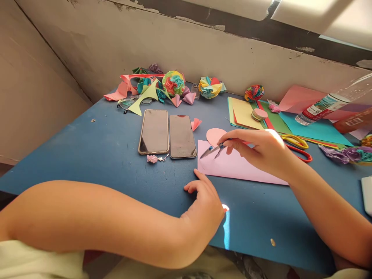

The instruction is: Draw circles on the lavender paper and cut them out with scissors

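My right hand (pixel 257 149) grips a drawing compass (pixel 213 150) by its top, fingers pinched together. The compass legs are slightly spread and slant down left over a lilac sheet of paper (pixel 232 168); I cannot tell if both tips touch it. Part of the sheet is hidden under my right hand. A pink paper circle (pixel 216 136) lies at the sheet's upper edge. My left hand (pixel 205 201) rests on the table with its fingers apart, holding nothing. Its index fingertip is by the sheet's lower left edge.
Two phones (pixel 154 131) (pixel 182 135) lie left of the sheet. Behind them are paper scraps (pixel 147 95), glasses (pixel 126 104) and paper balls (pixel 173 83). To the right are scissors (pixel 299 153), coloured sheets (pixel 244 112), stacked paper circles (pixel 259 114) and a tilted bottle (pixel 322 108).
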Demonstrator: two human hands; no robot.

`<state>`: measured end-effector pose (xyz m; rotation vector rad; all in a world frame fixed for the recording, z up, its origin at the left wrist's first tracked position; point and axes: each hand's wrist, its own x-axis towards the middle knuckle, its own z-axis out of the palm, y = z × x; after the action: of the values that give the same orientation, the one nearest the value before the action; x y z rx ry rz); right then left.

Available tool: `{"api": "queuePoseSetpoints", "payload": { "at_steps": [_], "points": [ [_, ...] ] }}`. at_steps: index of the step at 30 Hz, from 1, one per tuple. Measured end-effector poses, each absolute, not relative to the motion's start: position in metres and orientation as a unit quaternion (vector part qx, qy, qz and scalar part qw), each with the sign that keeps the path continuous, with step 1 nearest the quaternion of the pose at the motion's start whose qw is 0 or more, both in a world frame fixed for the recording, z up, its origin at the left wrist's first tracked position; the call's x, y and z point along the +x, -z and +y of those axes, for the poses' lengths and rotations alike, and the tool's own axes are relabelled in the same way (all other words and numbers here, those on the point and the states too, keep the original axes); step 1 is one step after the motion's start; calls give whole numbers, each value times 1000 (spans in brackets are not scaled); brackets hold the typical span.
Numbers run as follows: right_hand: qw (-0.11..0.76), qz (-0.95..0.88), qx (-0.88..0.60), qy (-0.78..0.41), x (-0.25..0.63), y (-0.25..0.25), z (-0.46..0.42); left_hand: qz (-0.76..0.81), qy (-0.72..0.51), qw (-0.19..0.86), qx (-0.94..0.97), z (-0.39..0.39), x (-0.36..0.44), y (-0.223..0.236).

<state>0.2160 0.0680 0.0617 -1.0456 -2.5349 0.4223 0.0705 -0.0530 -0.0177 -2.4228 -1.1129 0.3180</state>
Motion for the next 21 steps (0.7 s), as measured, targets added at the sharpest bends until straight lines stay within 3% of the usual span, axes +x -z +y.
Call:
{"api": "queuePoseSetpoints", "payload": {
  "at_steps": [10,21],
  "points": [
    [172,-869,-463,-15,231,-60,83,-404,-136,250,-870,-48,71,22],
    [146,-910,-386,21,218,-67,73,-357,-185,226,-887,-46,72,19]
  ]
}}
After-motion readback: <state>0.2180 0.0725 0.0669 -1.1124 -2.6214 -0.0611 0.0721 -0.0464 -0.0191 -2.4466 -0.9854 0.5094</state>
